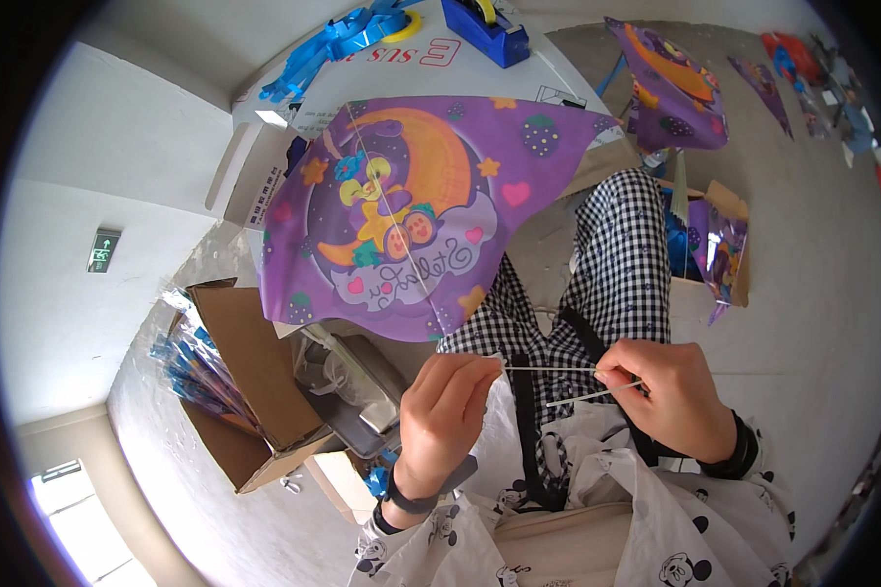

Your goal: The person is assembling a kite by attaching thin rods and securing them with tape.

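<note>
Both my hands are in front of my lap, fingers pinched. A thin white rod (548, 369) runs level between them, one end at the fingertips of my left hand (443, 416) and the other in my right hand (671, 399). My right hand also pinches a second thin white rod (579, 398), whose free end points left, a little below the first. Beyond my hands, a purple kite (313, 259) printed with an orange moon, stars and hearts lies spread over a white board and my knees. A thin pale rod runs down the kite's middle.
On the white board (362, 78) are a blue tape dispenser (494, 37) and blue ribbon (338, 49). At left stand a cardboard box (259, 362) of wrapped packs and a grey tray (377, 367). Another purple kite (661, 88) and a box (736, 220) are at right.
</note>
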`<state>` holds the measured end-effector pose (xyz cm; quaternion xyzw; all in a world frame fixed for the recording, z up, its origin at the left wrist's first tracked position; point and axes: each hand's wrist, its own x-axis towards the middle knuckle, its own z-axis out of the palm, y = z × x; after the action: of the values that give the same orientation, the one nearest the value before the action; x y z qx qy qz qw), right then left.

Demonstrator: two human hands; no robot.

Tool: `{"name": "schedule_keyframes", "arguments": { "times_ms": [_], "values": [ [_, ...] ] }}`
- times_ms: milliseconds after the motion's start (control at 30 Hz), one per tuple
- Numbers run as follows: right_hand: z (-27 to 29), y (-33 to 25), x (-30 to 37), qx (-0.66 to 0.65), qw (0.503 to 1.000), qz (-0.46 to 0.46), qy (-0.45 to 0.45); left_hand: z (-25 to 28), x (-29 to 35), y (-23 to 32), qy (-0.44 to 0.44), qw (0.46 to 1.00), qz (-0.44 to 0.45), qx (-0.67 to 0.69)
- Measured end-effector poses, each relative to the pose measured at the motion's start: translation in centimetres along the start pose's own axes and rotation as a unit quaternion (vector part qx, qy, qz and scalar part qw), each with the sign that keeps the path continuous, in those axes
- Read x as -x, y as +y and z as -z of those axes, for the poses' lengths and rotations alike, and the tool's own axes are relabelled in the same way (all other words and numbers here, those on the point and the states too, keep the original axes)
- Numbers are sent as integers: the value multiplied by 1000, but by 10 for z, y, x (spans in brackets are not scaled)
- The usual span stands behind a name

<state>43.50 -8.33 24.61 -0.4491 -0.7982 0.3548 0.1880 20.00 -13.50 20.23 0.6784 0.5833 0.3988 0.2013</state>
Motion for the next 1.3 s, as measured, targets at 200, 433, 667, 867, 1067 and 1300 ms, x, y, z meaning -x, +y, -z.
{"name": "schedule_keyframes", "arguments": {
  "times_ms": [200,433,667,867,1067,1300],
  "values": [
    [-1,-6,3,84,996,40,10,-1,-2,2,-15,996,-50,-73],
    [-5,-1,-2,90,993,71,13,3,-7,2,-62,991,-74,-90],
    [-3,14,-9,-54,997,-15,-50,6,-4,-6,-62,993,67,77],
    [-10,30,-16,-300,934,-126,-150,7,3,-10,2,949,199,246],
    [-8,31,-17,-370,906,-133,-156,4,4,-13,7,909,230,347],
    [-3,28,-17,-302,936,-109,-145,3,0,-11,-38,915,216,339]
  ]
}}
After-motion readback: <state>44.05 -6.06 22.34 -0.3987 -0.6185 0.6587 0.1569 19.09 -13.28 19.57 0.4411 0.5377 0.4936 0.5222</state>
